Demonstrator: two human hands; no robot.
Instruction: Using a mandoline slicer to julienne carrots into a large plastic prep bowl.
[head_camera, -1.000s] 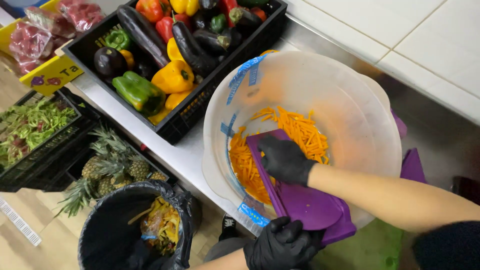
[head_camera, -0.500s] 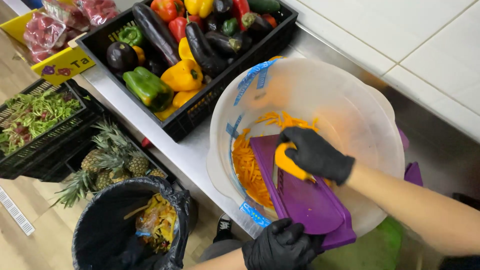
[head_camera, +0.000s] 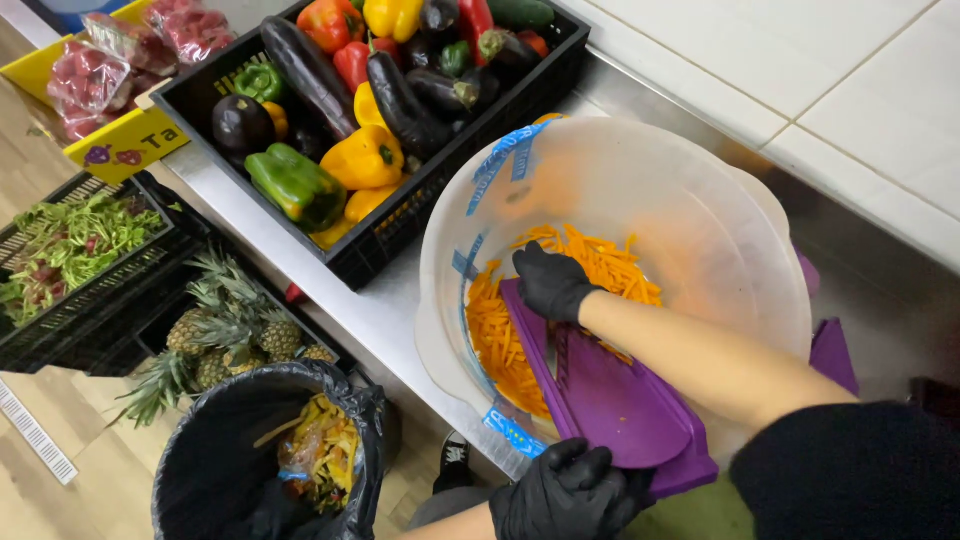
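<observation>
Right hand: black glove, fingers curled shut at the upper end of the purple slicer; whatever they press is hidden under them, so I cannot tell what they grip.
Left hand: black glove, fingers wrapped round the lower edge of the slicer, holding it at the near rim of the bowl.
Purple slicer: slanted, upper end down inside the bowl beneath the right fingers, lower end sticking out over the rim into the left fingers.
Carrot strips: orange heap on the bowl's floor, lying just beyond and to the left of the right fingers, some under the slicer.
Bowl: large, translucent white, with blue tape strips on its rim, tipped toward the person on the steel worktop.
Black crate: on the worktop, well to the left of the right fingers, filled with aubergines, green, yellow and red peppers.
Bin: black-lined, on the floor left of the left fingers, with peelings inside.
Pineapples: on the floor just above the bin.
Crate of greens: far left, on the floor.
</observation>
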